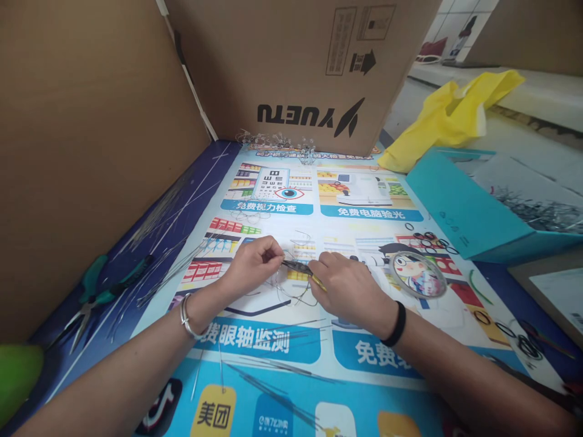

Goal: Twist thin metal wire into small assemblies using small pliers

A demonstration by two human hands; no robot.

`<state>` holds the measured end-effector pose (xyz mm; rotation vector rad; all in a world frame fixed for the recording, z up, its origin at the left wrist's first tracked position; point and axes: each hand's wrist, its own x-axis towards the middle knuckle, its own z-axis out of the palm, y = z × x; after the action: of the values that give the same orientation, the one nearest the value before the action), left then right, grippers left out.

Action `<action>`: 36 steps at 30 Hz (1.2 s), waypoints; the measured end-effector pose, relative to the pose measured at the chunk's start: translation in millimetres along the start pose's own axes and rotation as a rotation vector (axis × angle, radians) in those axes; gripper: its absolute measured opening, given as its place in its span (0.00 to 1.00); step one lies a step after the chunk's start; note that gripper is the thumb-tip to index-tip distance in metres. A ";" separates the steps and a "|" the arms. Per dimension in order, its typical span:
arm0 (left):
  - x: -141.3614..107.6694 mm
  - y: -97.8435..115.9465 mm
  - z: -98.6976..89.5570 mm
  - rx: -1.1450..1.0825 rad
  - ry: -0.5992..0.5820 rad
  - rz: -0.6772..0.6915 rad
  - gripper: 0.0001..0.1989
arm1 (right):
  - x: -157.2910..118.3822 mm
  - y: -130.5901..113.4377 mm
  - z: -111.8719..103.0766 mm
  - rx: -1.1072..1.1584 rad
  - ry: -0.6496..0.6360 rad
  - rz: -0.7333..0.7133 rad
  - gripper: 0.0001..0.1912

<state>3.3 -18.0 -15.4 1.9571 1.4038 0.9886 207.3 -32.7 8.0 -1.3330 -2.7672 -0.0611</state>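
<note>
My right hand is closed around the yellow handles of a pair of pliers. Their dark jaws point left and meet the fingertips of my left hand. That hand is pinched at the jaw tips on what looks like thin wire; the exact spot is hidden by the fingers. Loops of fine wire hang below the jaws, between both hands. Straight wire pieces lie on the printed poster sheet in front of me.
Green-handled pliers and wires lie at left beside cardboard walls. Wire pieces with clear beads sit at the back. Right: a round clear dish, black rings, a blue box holding wires, a yellow bag.
</note>
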 end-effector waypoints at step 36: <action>2.0 0.4 -2.1 0.002 -0.007 -0.015 0.03 | 0.7 37.1 -23.0 0.124 -0.103 0.143 0.11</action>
<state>2.2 -16.2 -13.3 1.9467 1.4148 0.9725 236.9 -10.5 31.2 -1.5361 -2.6959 0.1891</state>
